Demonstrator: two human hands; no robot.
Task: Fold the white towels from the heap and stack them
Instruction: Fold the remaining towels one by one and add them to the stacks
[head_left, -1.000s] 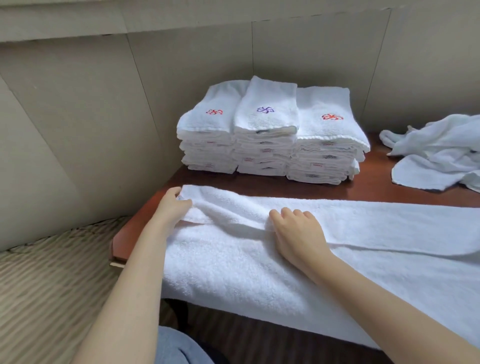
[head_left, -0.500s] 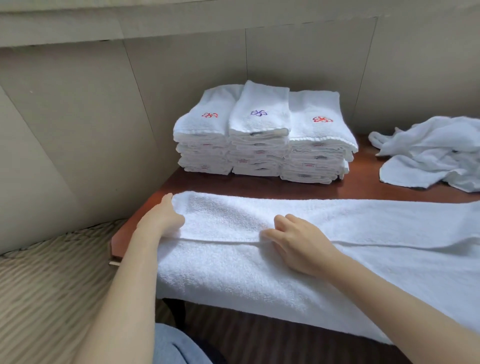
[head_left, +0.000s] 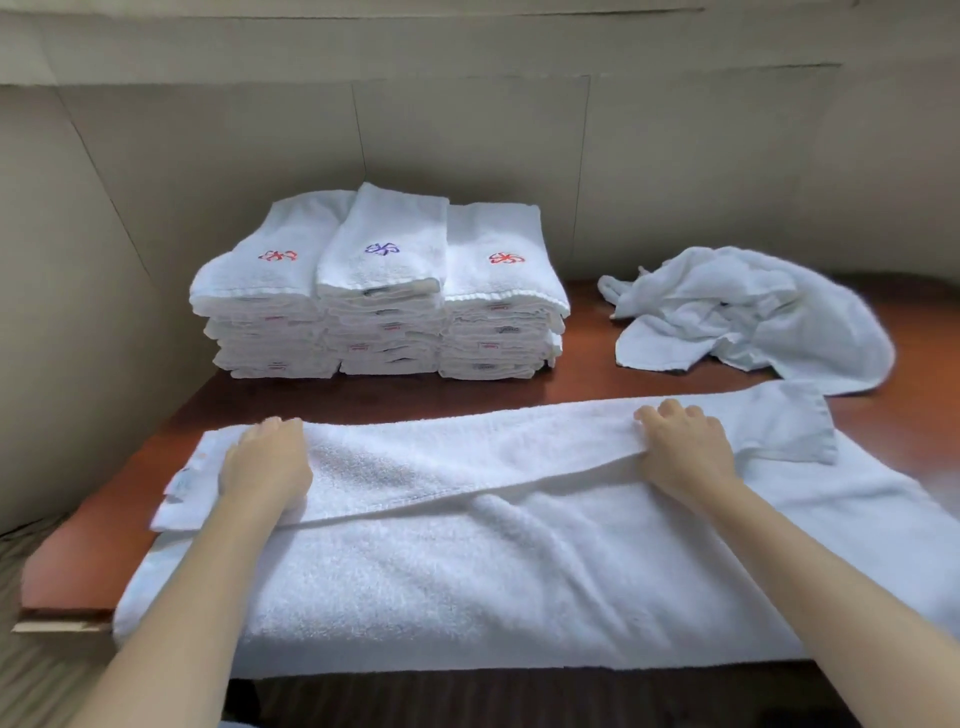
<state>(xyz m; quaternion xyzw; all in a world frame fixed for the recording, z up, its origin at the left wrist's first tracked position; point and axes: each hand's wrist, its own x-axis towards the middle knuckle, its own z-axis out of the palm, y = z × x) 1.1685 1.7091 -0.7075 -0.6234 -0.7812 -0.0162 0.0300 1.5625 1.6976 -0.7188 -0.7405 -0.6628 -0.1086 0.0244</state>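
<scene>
My left hand (head_left: 265, 462) pressed flat on the towel (head_left: 467, 571), fingers together; my right hand (head_left: 685, 447) curled its fingers and gripped the fold.

Left hand (head_left: 265, 465) lies flat; right hand (head_left: 685, 447) fingers curled.

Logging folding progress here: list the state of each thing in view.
spread towel, flat across the front of the table, far edge folded over as a flap.
left hand, pressing on the flap's left end.
right hand, on the flap, fingers bent; grip unclear.
folded towels, three neat stacks side by side.
heap, crumpled, unfolded, back right.
</scene>
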